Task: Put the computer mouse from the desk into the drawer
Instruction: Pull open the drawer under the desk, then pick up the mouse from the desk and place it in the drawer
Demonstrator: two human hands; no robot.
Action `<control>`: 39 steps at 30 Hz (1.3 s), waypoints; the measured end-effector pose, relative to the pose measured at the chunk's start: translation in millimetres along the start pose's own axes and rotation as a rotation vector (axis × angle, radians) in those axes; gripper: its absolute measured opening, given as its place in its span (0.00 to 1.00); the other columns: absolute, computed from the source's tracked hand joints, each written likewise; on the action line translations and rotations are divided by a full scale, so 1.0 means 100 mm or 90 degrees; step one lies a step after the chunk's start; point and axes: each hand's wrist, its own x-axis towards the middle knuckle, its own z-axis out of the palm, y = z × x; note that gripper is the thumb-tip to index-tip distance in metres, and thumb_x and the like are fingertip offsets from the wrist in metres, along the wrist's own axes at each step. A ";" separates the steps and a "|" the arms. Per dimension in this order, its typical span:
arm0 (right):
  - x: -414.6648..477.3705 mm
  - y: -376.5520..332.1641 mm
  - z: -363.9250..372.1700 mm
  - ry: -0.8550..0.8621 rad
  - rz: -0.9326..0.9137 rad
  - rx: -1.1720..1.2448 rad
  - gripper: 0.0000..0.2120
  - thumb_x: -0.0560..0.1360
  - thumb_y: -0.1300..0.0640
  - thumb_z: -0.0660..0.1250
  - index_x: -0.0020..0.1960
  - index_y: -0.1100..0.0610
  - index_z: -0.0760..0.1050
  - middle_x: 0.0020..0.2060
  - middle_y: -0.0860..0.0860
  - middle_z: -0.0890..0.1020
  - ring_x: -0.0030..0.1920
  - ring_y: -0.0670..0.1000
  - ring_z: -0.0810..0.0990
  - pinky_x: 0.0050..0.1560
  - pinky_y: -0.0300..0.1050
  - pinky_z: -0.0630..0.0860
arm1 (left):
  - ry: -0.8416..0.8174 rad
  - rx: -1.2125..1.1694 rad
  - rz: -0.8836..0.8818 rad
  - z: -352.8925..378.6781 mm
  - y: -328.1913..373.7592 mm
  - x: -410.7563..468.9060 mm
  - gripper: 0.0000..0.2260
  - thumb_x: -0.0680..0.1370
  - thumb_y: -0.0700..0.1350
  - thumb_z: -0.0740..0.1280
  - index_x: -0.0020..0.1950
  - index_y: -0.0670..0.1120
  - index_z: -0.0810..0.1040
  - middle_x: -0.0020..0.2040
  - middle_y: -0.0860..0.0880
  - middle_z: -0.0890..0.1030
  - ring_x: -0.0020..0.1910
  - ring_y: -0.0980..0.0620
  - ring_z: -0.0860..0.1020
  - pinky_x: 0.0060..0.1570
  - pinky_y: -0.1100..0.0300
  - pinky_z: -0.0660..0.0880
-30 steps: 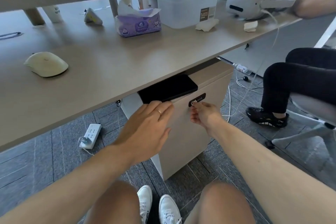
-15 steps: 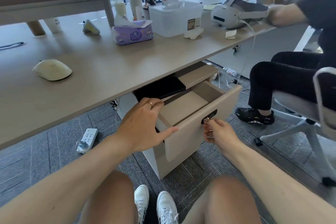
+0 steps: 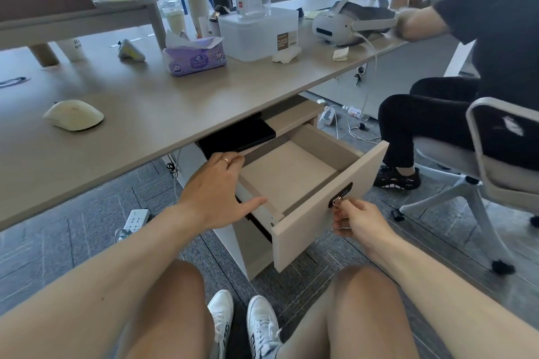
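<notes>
A cream computer mouse (image 3: 74, 118) lies on the left of the beige desk (image 3: 163, 114), far from both hands. Below the desk edge the top drawer (image 3: 320, 213) of a small cabinet stands pulled out, and its inside looks bare. My right hand (image 3: 358, 220) pinches the key in the black lock plate (image 3: 340, 198) on the drawer front. My left hand (image 3: 217, 189) rests flat on the drawer's left rim, fingers spread, holding nothing. A black flat object (image 3: 236, 135) lies on the cabinet top behind that hand.
A purple tissue pack (image 3: 195, 59), a white plastic box (image 3: 259, 32) and a white headset (image 3: 347, 23) stand along the desk's back. Another person sits on an office chair (image 3: 493, 172) at the right. A power strip (image 3: 132, 221) lies on the carpet.
The drawer has gone from shut to pulled well out towards me, with my right hand on the key moving with it. My left hand shifted from the drawer front to its left rim.
</notes>
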 end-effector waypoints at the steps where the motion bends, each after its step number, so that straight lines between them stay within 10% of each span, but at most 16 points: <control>1: -0.02 0.01 -0.03 0.002 0.001 -0.002 0.10 0.81 0.59 0.62 0.44 0.62 0.77 0.34 0.56 0.76 0.33 0.55 0.76 0.40 0.51 0.77 | -0.004 0.000 -0.002 0.00 0.00 0.00 0.46 0.72 0.75 0.60 0.76 0.41 0.66 0.74 0.46 0.70 0.73 0.47 0.64 0.69 0.54 0.66; 12: -0.19 0.04 -0.19 0.005 0.018 -0.046 0.12 0.82 0.59 0.59 0.47 0.63 0.77 0.35 0.58 0.79 0.34 0.56 0.80 0.40 0.50 0.81 | -0.012 0.005 0.009 0.02 -0.02 0.00 0.46 0.72 0.75 0.59 0.76 0.41 0.66 0.74 0.46 0.69 0.73 0.48 0.63 0.70 0.54 0.66; 17: -0.26 -0.23 -0.30 0.009 -0.009 -0.405 0.17 0.81 0.44 0.59 0.50 0.56 0.79 0.41 0.54 0.86 0.42 0.56 0.86 0.51 0.55 0.82 | -0.061 -0.011 0.020 -0.09 -0.01 0.00 0.45 0.73 0.73 0.61 0.78 0.42 0.62 0.77 0.45 0.65 0.75 0.47 0.61 0.73 0.54 0.63; 24: -0.50 -1.34 -0.20 0.040 -0.210 -0.849 0.27 0.76 0.31 0.54 0.43 0.53 0.78 0.43 0.53 0.83 0.38 0.52 0.81 0.43 0.48 0.79 | 0.059 -0.050 0.061 -0.74 -0.10 -0.04 0.37 0.74 0.71 0.63 0.74 0.47 0.70 0.73 0.51 0.72 0.68 0.50 0.72 0.63 0.50 0.74; 32: -0.63 -2.06 1.24 -0.111 -0.452 -0.879 0.24 0.73 0.29 0.58 0.54 0.48 0.74 0.53 0.49 0.81 0.51 0.53 0.79 0.53 0.51 0.77 | 0.065 0.002 -0.166 -1.53 -1.16 -0.51 0.46 0.72 0.74 0.60 0.80 0.46 0.59 0.80 0.49 0.61 0.78 0.48 0.59 0.75 0.52 0.55; 39: -0.67 -2.11 2.46 -0.222 -0.551 -0.853 0.30 0.74 0.31 0.60 0.67 0.50 0.72 0.64 0.50 0.78 0.65 0.53 0.74 0.62 0.52 0.71 | -0.019 -0.011 -0.355 -1.58 -2.04 -1.18 0.51 0.68 0.79 0.55 0.82 0.50 0.53 0.81 0.49 0.58 0.78 0.47 0.58 0.74 0.48 0.59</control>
